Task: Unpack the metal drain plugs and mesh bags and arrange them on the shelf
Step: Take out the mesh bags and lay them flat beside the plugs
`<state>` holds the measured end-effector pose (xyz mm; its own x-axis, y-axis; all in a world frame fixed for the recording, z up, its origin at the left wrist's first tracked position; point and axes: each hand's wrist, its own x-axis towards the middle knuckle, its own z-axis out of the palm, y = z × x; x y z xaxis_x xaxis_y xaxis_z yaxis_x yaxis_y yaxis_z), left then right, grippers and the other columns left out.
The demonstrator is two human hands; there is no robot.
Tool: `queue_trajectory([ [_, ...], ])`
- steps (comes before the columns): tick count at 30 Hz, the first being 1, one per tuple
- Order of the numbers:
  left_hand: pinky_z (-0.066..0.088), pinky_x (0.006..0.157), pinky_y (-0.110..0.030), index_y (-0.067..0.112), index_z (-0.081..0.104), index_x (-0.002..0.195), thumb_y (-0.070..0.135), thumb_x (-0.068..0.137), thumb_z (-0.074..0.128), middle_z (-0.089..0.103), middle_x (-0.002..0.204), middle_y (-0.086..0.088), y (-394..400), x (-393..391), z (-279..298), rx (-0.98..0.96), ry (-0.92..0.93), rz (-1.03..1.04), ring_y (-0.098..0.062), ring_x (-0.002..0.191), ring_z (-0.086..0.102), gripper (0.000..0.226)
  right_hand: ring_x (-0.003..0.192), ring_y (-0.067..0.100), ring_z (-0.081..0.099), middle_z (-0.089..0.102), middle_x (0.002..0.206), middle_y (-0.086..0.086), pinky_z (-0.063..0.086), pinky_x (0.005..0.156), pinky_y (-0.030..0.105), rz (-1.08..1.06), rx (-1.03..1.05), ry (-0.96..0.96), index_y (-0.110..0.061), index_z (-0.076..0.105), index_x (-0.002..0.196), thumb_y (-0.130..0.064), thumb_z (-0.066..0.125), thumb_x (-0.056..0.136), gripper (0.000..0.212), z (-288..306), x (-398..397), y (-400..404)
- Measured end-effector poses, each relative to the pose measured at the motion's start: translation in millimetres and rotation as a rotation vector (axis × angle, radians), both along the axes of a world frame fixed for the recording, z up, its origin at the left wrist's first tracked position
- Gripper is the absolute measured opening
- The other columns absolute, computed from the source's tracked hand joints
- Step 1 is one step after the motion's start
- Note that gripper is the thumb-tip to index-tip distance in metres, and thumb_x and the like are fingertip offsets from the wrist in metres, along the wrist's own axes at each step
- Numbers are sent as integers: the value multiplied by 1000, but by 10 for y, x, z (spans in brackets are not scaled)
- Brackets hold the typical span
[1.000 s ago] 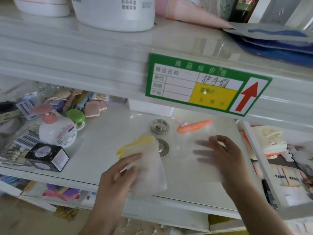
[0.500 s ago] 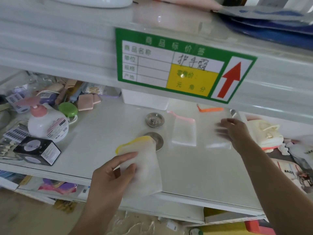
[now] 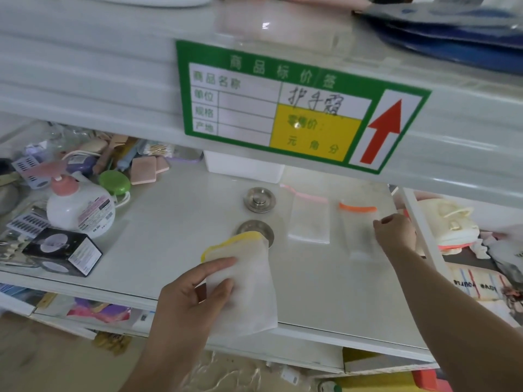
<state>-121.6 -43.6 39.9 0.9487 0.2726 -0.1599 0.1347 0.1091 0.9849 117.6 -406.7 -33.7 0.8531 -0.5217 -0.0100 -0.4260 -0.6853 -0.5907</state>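
Note:
Two round metal drain plugs lie on the white shelf (image 3: 169,236): the far plug (image 3: 259,200) in full view, the near plug (image 3: 255,229) partly covered by a white mesh bag with a yellow rim (image 3: 243,281). My left hand (image 3: 195,295) pinches that bag above the shelf's front. A pink-rimmed mesh bag (image 3: 310,219) lies flat to the right of the plugs. Further right lies an orange-rimmed mesh bag (image 3: 358,224), and my right hand (image 3: 396,233) rests on its right edge with curled fingers.
Cosmetics crowd the shelf's left end: a pump bottle (image 3: 80,205), a black box (image 3: 63,251), a green round case (image 3: 114,182). A white box (image 3: 243,166) stands at the back. The upper shelf edge with a green price label (image 3: 300,108) overhangs. A white divider (image 3: 421,230) bounds the right side.
My right hand carried the orange-rimmed bag right and laid it flat beside the pink-rimmed bag. My left hand kept the yellow-rimmed bag almost still. The camera tilted down and closer.

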Motion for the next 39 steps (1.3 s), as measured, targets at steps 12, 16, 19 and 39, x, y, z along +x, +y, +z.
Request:
queue_trajectory([
  [12, 38, 70, -32, 41, 78, 100, 14, 87, 68, 35, 62, -6, 88, 2, 24, 97, -22, -125, -16, 62, 36, 32, 87, 31, 66, 69, 93, 12, 52, 78, 39, -43, 121, -329, -11, 63, 93, -31, 63, 90, 20, 336, -287, 553],
  [16, 46, 76, -21, 42, 77, 99, 17, 87, 70, 68, 83, -15, 71, 53, 44, 128, -50, -161, -14, 79, 56, 28, 54, 14, 62, 70, 64, 8, 46, 53, 24, 394, 504, -194, -11, 73, 74, -31, 61, 96, 32, 627, -1049, 1396],
  [19, 53, 70, -15, 34, 80, 93, -1, 84, 73, 79, 93, -1, 34, 96, 52, 83, -42, -140, -25, 78, 73, 36, 51, 19, 57, 68, 58, 7, 41, 47, 29, 508, 721, 13, -8, 74, 69, -39, 65, 92, 39, 715, -1578, 1749],
  [39, 47, 72, -35, 21, 74, 84, 18, 75, 73, 80, 87, -4, 59, 210, -32, -49, -94, -58, -14, 77, 64, 9, 85, 30, 63, 67, 97, 26, 49, 83, 42, 280, 1491, 36, 2, 60, 104, -24, 80, 80, 40, 621, -1785, 1509],
])
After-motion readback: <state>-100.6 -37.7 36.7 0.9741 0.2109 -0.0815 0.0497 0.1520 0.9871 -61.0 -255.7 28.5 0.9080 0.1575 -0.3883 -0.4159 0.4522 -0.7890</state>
